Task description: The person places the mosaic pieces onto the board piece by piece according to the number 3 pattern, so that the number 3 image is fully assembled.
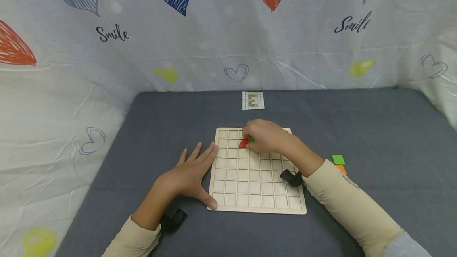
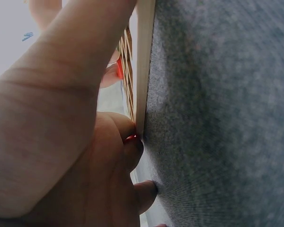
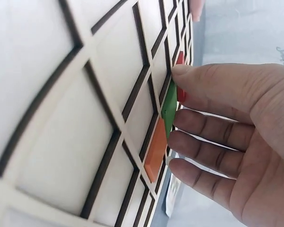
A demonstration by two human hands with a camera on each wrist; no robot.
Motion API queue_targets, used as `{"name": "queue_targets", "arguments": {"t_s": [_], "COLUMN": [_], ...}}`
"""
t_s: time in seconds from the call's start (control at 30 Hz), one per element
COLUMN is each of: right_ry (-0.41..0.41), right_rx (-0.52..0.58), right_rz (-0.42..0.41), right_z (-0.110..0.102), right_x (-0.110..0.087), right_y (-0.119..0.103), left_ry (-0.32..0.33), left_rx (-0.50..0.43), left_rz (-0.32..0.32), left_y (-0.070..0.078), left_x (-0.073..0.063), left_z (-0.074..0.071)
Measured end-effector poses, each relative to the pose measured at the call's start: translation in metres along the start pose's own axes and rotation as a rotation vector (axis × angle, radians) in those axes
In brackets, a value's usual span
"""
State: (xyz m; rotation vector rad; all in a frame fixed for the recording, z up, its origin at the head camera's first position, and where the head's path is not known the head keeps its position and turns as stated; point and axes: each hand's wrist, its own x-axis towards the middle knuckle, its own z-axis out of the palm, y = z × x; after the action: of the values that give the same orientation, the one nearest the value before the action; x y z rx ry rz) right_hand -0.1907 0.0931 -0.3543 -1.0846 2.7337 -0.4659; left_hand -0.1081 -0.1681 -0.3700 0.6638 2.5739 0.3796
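Note:
A square wooden grid board point(image 1: 242, 175) lies on the cloth-covered table. My left hand point(image 1: 189, 173) is spread along its left side, fingertips at the edge and thumb at the near left corner. Over the board's far rows, my right hand point(image 1: 265, 136) pinches a red quarter-round tile point(image 1: 243, 143) between thumb and index finger; the other fingers are bent beside it. In the right wrist view a green tile point(image 3: 169, 108) and an orange tile point(image 3: 155, 150) sit in a line of grid cells beside the red one. The right hand hides the orange tile in the head view.
A small printed pattern card point(image 1: 252, 100) lies beyond the board's far edge. Right of the board, another green tile point(image 1: 338, 159) and an orange piece point(image 1: 341, 168) lie by the right sleeve, which partly covers the orange one. A heart-printed curtain point(image 1: 214, 31) hangs behind the table.

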Motion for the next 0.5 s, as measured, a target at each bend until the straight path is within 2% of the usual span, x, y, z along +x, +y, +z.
{"name": "queue_targets", "arguments": {"t_s": [0.5], "right_ry": [-0.04], "right_rx": [0.02], "right_rz": [0.032], "right_z": [-0.0009], "right_x": [0.003], "right_y": [-0.0026], "left_ry": [-0.007], "left_rx": [-0.006], "left_rz": [0.0], "left_y": [0.0012], "left_x": [-0.0004], "left_z": [-0.0022]}}
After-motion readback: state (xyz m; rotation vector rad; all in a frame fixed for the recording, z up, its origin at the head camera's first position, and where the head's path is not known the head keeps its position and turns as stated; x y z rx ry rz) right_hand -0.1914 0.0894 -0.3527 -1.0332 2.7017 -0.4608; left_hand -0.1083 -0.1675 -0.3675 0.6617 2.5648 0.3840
